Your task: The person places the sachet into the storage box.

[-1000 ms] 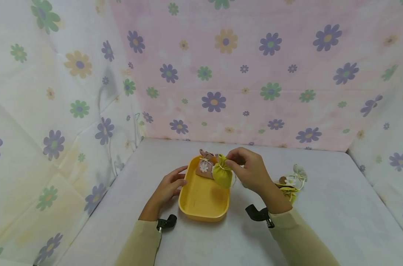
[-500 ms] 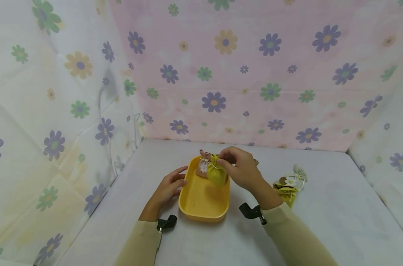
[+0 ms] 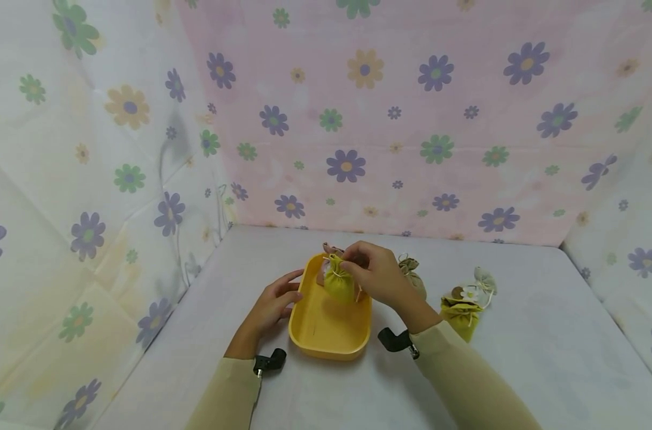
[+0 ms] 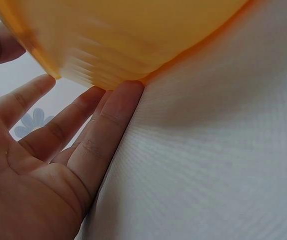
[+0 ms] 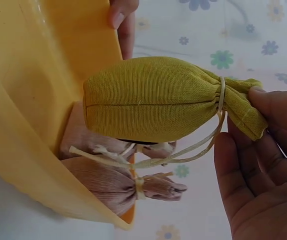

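My right hand pinches the gathered neck of a yellow-green drawstring pouch between thumb and fingers. The pouch hangs over the far part of a yellow plastic tray, its cream cord dangling in the right wrist view. Behind it, two dusty-pink pouches sit in the tray; the right wrist view shows one pink pouch with its tied neck sticking past the rim, and another pink pouch partly hidden. At the tray's left side my left hand holds the rim, with thumb over the edge and fingers against the outer wall.
A beige-green pouch stands behind my right hand. Farther right lie a yellow pouch, a pale grey pouch and a white flower. Flower-printed cloth surrounds the white table.
My right hand has moved left with the yellow-green pouch, from the tray's right edge to above its far middle. The beige-green pouch has come into sight. My left hand and the tray have stayed still.
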### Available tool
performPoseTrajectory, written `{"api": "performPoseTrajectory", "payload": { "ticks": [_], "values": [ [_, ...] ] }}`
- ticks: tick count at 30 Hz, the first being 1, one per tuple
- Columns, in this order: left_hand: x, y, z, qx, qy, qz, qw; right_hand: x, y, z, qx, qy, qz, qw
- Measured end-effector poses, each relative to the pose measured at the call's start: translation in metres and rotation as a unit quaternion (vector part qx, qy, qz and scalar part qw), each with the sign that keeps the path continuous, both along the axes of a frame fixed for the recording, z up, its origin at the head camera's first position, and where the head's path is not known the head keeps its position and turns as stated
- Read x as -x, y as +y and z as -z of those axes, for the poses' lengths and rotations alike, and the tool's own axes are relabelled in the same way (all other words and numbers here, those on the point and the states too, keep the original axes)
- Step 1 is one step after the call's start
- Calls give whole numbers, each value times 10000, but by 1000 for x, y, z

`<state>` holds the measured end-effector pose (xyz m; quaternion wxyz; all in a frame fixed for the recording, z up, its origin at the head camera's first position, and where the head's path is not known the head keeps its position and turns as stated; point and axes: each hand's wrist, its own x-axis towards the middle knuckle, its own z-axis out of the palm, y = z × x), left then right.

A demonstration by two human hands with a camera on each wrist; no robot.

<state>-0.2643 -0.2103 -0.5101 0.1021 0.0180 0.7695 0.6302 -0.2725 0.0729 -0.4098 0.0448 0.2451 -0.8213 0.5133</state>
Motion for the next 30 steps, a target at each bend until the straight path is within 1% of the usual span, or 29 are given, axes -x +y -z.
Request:
{"api": "performPoseTrajectory", "payload": {
  "ticks": [7,16,24,30],
  "values": [
    [0,0,1,-50,11,13,10000,8,-7,7,-84,-375,142,9992],
    [1,1,0,-35,53,-19,10000,14,-12,12,-331,-600,157,9975],
    [0,1,1,16,14,-24,10000,19,-19,19,-517,-553,39,9971],
    [-1,0,-1,-13,23,-58,10000,22,-25,17,-680,-368,-79,9970]
  ]
}}
